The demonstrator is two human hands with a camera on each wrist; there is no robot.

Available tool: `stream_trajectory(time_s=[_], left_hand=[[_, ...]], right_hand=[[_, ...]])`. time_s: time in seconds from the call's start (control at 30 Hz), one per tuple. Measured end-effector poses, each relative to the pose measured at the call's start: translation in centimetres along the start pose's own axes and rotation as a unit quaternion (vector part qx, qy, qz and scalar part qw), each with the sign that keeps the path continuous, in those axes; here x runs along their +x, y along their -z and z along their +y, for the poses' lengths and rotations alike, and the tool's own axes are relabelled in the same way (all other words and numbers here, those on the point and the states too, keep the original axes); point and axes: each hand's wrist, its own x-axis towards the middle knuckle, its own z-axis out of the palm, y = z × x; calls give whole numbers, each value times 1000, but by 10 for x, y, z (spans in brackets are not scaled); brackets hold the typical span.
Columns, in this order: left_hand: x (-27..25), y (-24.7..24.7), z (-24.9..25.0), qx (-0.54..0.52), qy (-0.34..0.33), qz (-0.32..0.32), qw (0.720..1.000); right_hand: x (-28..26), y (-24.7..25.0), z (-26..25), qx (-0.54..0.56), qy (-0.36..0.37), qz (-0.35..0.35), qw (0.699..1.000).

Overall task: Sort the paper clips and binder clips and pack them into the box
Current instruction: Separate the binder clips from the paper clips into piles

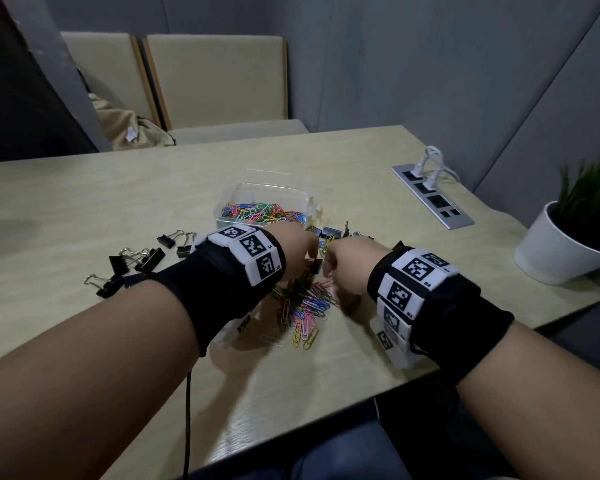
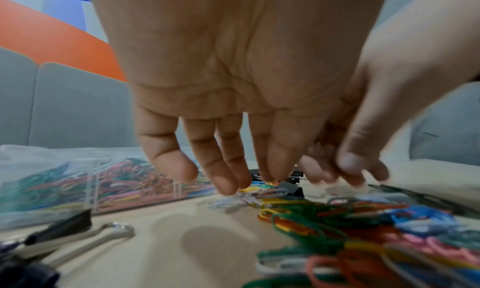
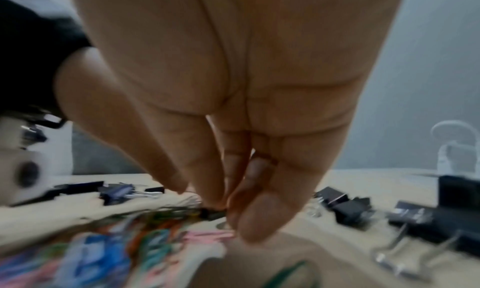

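From the head view, both your hands meet over the loose heap of paper clips (image 1: pixel 303 306) on the desk (image 1: pixel 84 202), just in front of the clear box (image 1: pixel 265 206), which already carries a bright layer of paper clips. Binder clips (image 1: pixel 132 261) lie scattered off to your left, more behind your knuckles. You're mid-sort, I'd say, picking through the mixed pile.

Left wrist view: your left hand (image 2: pixel 233 87) hangs over the heap, fingers (image 2: pixel 226 181) straight down and loosely spread, tips right at a few pale clips. That grip looks wide and holds nothing I can make out. The box sits just to the left, full of colour.

Right wrist view, blurred: your right hand (image 3: pixel 233 107) has its fingertips (image 3: pixel 257 216) bunched narrow, apparently pinching a small dark piece (image 3: pixel 211 213) at the edge of the heap, probably a binder clip. Whether it's truly held, I can't tell.

Next call: lift it clear without dragging tangled paper clips along, then feed the box.
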Motion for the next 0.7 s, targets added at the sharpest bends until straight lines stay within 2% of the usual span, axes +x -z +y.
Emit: stream_trajectory(time_s=[0.13, 0.37, 0.47, 0.6, 0.7], left_hand=[[3, 6, 6, 27, -2, 18, 999], [10, 11, 22, 65, 5, -25, 998], [9, 10, 22, 40, -1, 6, 999], [7, 13, 13, -21, 7, 76, 997], [5, 20, 2, -118, 41, 128, 984]], right_hand=[[10, 11, 13, 35, -44, 73, 996], [21, 12, 9, -63, -22, 29, 997], [24, 15, 13, -75, -34, 12, 997], [30, 24, 28, -4, -73, 75, 995], [40, 26, 36, 10, -107, 115, 988]])
